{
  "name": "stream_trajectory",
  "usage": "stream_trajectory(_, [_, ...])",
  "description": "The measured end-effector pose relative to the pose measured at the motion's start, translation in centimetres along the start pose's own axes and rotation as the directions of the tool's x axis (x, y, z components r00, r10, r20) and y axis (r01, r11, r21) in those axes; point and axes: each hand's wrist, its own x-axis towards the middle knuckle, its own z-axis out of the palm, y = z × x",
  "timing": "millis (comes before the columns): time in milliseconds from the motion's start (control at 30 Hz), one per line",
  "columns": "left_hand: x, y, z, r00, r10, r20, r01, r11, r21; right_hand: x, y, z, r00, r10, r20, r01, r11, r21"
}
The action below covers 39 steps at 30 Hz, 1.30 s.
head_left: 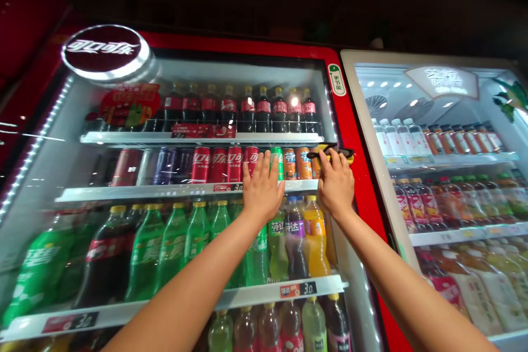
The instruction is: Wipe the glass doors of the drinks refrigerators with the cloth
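Note:
My left hand [263,187] lies flat against the glass door [247,71] of a red-framed drinks fridge, its fingers stretched out, holding nothing. Behind it, inside, stand red cola cans [201,165] and a green can [277,160]. At the door's right edge, my right hand [338,184] presses a yellow and black cloth [344,155] to the glass with bent fingers. Part of the cloth sticks out above and to the right of the fingers; the rest is hidden under them. Orange cans [304,164] stand just left of this hand.
The fridge's red frame [350,115] runs down beside my right hand. To the right is a second, white-framed fridge [348,60] with bottles. A round lit sign [105,52] sits at the upper left. Shelves of green bottles [173,242] and dark cola bottles [229,104] fill the red fridge.

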Motion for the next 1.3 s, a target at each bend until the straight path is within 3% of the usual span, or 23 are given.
stream_trajectory(67, [-0.4,-0.7,-0.1,1.0,-0.003,0.008,0.003,1.0,0.013,-1.7,-1.5,0.3,0.997,-0.074,0.021,0.074,0.997,0.0])
stream_trajectory(133, [-0.6,-1.4,-0.2,1.0,-0.01,-0.002,0.01,1.0,0.028,-1.6,-3.3,0.5,0.983,-0.173,0.055,0.173,0.985,0.004])
stream_trajectory(300, [-0.2,-2.0,-0.1,0.999,-0.042,-0.014,0.042,0.998,0.04,4.1,-5.1,0.6,0.952,-0.297,0.078,0.294,0.955,0.044])
stream_trajectory(367, [-0.2,-1.9,-0.2,0.999,-0.048,-0.009,0.049,0.998,0.039,4.9,-4.6,0.6,0.964,-0.263,0.042,0.259,0.963,0.08])
stream_trajectory(467, [-0.7,-2.2,-0.6,0.999,-0.051,0.002,0.051,0.998,0.041,2.9,-4.4,0.9,0.989,-0.146,-0.028,0.148,0.98,0.133])
stream_trajectory(600, [-1.4,-3.3,-1.2,0.998,-0.052,0.041,0.05,0.997,0.06,0.1,-6.9,1.4,0.978,-0.209,-0.019,0.21,0.966,0.151])
stream_trajectory(767, [-0.4,-4.8,-1.8,0.996,-0.078,0.047,0.074,0.994,0.075,3.7,-9.6,1.6,0.949,-0.315,0.017,0.31,0.943,0.123])
stream_trajectory(867, [0.1,-5.4,-2.0,0.997,-0.077,0.032,0.075,0.996,0.055,4.8,-9.2,1.5,0.97,-0.243,-0.006,0.242,0.964,0.107])
stream_trajectory(967, [-0.1,-6.3,-2.1,0.998,-0.064,0.022,0.064,0.997,0.033,2.5,-9.2,1.5,0.99,-0.135,-0.035,0.137,0.988,0.068])
stream_trajectory(1100, [-0.6,-8.2,-2.4,0.998,-0.053,0.02,0.053,0.998,0.03,-0.2,-11.9,1.6,0.968,-0.251,0.02,0.25,0.967,0.046])
stream_trajectory(1200, [-0.4,-9.5,-2.7,0.999,-0.044,0.011,0.043,0.998,0.038,1.5,-14.0,1.6,0.958,-0.283,0.049,0.28,0.959,0.048])
stream_trajectory(1300, [-0.4,-10.4,-3.0,0.999,-0.051,0.007,0.051,0.998,0.037,3.8,-14.4,1.7,0.97,-0.241,0.039,0.239,0.969,0.06])
